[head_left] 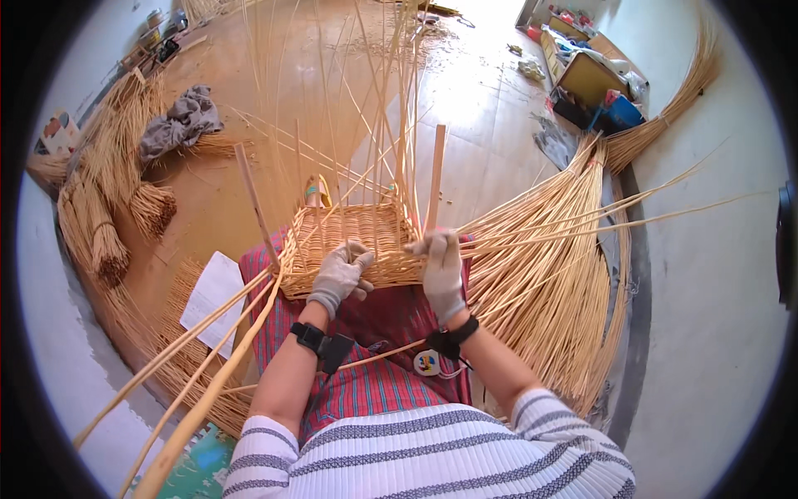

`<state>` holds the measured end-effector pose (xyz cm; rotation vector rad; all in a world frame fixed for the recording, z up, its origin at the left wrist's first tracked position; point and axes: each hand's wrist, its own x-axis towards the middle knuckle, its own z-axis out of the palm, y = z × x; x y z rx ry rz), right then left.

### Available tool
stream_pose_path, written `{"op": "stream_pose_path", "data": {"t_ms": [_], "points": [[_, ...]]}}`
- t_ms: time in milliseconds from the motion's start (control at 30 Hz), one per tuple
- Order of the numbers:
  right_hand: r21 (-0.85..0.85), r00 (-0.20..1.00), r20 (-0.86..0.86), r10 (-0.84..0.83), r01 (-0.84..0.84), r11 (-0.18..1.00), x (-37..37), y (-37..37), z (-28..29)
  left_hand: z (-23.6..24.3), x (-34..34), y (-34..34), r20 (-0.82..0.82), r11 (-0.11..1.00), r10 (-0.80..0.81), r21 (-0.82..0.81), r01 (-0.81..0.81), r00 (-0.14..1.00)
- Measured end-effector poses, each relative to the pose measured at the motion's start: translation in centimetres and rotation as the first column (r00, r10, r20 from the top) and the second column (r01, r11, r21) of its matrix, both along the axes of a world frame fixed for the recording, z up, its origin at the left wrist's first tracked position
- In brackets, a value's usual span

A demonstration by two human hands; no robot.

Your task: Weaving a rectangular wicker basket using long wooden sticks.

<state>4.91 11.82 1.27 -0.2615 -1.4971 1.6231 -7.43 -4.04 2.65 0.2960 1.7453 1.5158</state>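
A half-woven wicker basket (353, 226) rests on my lap over a red plaid cloth (374, 395). Long thin upright rods rise from it, along with two thicker flat stakes (439, 162) at its sides. My left hand (341, 274), in a pale work glove, is closed with bent fingers on the basket's near wall. Also gloved, my right hand (442, 270) is at the near right corner, its fingers wrapped round wicker strands (478, 247) that trail off to the right. What lies under the fingertips is partly hidden.
A large fan of loose wicker rods (553, 291) spreads on the floor at right. Tied bundles (104, 237) and a grey cloth (183, 121) lie at left. Long rods (199, 407) stick out toward the lower left, past a white paper sheet (212, 299). Boxes of clutter (590, 79) stand far right.
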Motion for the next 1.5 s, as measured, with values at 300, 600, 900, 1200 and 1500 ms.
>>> {"op": "stream_pose_path", "data": {"t_ms": [300,600,900,1200,1500], "points": [[0.359,0.970,0.167,-0.176,0.106,0.927,1.9,-4.7,2.3,0.8,-0.9,2.9,-0.665,0.893,-0.082,-0.379,-0.241,0.743],[-0.308,0.986,0.150,-0.074,0.118,0.944,7.1,5.9,5.3,2.5,2.8,6.2,-0.010,0.995,-0.098,-0.036,0.097,0.995],[0.489,0.940,0.329,-0.087,-0.091,0.868,-6.9,7.8,13.4,1.4,4.6,7.9,-0.169,0.987,0.003,-0.159,-0.030,0.986],[0.747,0.630,0.585,-0.510,-0.175,0.641,2.2,10.3,7.9,3.7,5.6,4.6,-0.637,0.998,0.052,0.001,-0.068,0.769],[0.631,0.254,0.705,-0.663,-0.652,0.421,-1.4,2.2,8.3,-0.8,2.2,3.1,-0.645,0.619,-0.764,-0.730,-0.289,-0.008]]}}
